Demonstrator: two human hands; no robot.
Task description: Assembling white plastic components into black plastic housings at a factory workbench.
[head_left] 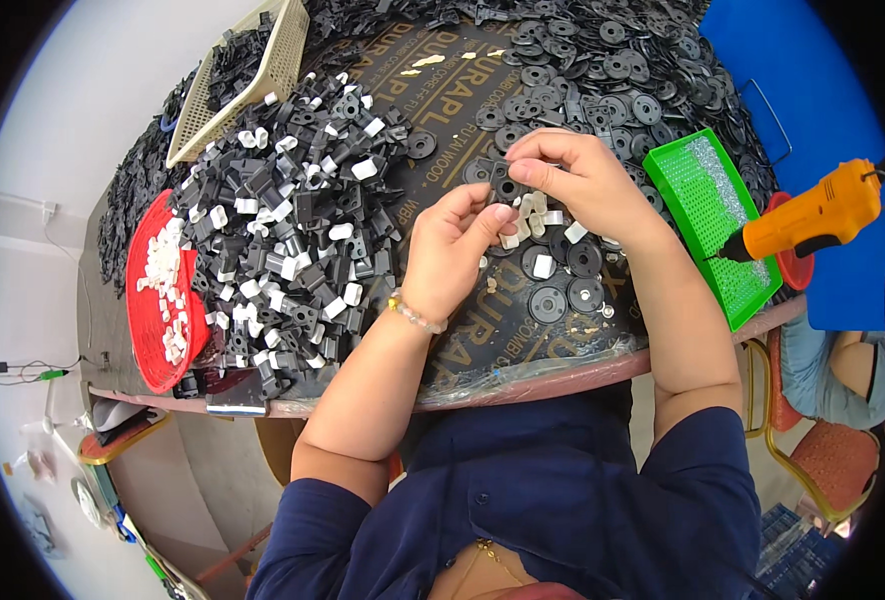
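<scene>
Over the table, my left hand (451,248) and my right hand (585,185) meet at a small black plastic part (506,187) with a round hole. The thumb and fingers of each hand are pinched on it, and the fingers hide some of its shape. Just below my fingertips lie several translucent cream pieces (533,215) and small white caps (543,266). Black wheel-like discs (548,304) rest flat near them. To the left of my left hand spreads a heap of black plastic parts (293,220), many with white caps among them.
A red basket (146,345) of white pieces and a beige basket (293,50) stand left. Black discs (613,65) pile up at the far right. An orange power screwdriver (813,212) lies over a green tray (698,215) of screws, beside a blue bin (813,90). Another person (853,375) sits right.
</scene>
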